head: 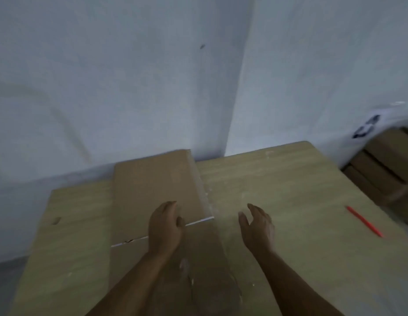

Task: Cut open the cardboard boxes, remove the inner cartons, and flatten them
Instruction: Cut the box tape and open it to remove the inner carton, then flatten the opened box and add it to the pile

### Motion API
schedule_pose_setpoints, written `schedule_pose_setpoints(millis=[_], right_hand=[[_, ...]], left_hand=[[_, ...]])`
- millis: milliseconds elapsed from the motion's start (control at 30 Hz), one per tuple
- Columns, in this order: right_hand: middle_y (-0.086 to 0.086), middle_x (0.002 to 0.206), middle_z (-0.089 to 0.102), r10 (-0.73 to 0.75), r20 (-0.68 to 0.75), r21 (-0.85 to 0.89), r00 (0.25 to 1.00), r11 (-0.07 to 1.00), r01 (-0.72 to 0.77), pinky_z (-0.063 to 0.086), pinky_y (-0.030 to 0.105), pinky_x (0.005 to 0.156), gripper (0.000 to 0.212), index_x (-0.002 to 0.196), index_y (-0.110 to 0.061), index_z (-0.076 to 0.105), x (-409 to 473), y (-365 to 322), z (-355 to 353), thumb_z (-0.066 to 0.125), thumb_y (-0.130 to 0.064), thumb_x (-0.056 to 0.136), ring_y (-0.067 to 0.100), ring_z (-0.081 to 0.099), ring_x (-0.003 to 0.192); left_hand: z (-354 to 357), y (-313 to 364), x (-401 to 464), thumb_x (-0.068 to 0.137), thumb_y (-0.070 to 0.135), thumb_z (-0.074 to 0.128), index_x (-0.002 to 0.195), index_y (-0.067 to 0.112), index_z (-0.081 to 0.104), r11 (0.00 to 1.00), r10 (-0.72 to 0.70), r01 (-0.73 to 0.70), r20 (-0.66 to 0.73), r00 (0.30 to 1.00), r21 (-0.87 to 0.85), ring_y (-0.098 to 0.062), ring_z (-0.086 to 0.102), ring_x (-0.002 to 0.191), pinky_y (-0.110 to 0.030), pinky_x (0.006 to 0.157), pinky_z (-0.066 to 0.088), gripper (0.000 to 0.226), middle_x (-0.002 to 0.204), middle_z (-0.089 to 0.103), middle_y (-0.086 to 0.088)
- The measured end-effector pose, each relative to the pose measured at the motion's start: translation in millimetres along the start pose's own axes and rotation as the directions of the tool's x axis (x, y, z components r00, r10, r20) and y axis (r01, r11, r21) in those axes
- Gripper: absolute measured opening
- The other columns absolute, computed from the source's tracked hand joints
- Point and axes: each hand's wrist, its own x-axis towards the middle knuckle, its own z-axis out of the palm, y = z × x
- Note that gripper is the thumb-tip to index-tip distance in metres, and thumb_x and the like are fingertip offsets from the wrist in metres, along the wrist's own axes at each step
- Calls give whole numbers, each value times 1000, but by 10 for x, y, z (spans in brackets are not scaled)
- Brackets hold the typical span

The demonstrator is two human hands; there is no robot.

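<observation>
A long brown cardboard box [152, 183] lies lengthwise on the wooden table [289, 179], running from the wall toward me. A pale slit crosses its top near the middle. My left hand [164, 226] rests on top of the box at that slit, fingers relaxed and laid forward. My right hand [257, 224] hovers over the table just right of the box, fingers loosely spread, holding nothing. A red cutter [364, 221] lies on the table far to the right, apart from both hands.
White walls stand close behind the table. Stacked brown cardboard boxes [385, 163] sit beyond the table's right edge, with a white bag [364, 128] above them. A small dark mark [56, 221] shows on the table's left part.
</observation>
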Motion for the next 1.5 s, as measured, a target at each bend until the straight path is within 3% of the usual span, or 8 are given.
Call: schedule_pose_setpoints(millis=[133,267,567,767,933,1167,1500], right_hand=[[3,135,62,97,-168,-20,981,995,-102,37,42,105,45,133,-16,63,-164,362,-548,59,-41,96,26,51,128],[-1,137,61,239,-305,-16,922,966,-256,33,42,106,46,133,-20,62,-434,805,-1147,54,-48,97,23,48,129],[1,142,55,431,-514,4,742,866,-500,39,45,105,63,138,-22,56,-1060,1835,-2344,50,-65,92,26,46,130],[11,161,30,499,-515,-23,697,805,-593,23,49,119,83,152,-24,36,-1318,2652,-3003,37,-78,89,31,21,149],[12,162,26,524,-503,-47,687,778,-627,19,49,121,85,154,-25,33,-1359,3432,-3483,35,-79,88,30,17,150],[11,163,25,534,-475,-59,699,773,-631,18,49,121,83,154,-25,32,-1244,4384,-4088,36,-77,90,29,16,151],[10,160,33,552,-457,-56,698,765,-642,21,48,119,82,153,-24,34,-596,5460,-4520,36,-76,90,30,25,148]], left_hand=[[215,750,115,75,34,42,98,3,74,976,212,-206,88,973,-67,-36,68,86,-38,78,55,50,94,72,-15],[440,1603,62,80,26,56,108,4,73,918,390,-373,135,911,-138,-35,65,99,-39,88,52,40,105,71,-15],[1040,3269,-422,91,36,60,139,14,53,730,683,-647,281,674,-223,-27,51,123,-37,99,44,54,135,57,-8],[1625,4239,-811,91,52,58,150,15,38,669,730,-702,391,560,-243,-27,36,138,-40,110,36,72,153,38,-9],[2164,4971,-1170,93,55,55,152,16,34,647,733,-729,445,514,-225,-28,29,144,-42,115,30,74,158,32,-10],[2909,5826,-1424,93,56,52,153,16,34,699,687,-675,486,540,-237,-27,30,146,-45,115,33,74,160,30,-9],[3862,6689,-1298,94,52,54,147,16,44,694,689,-681,491,534,-234,-26,42,137,-43,107,42,65,152,43,-7]])
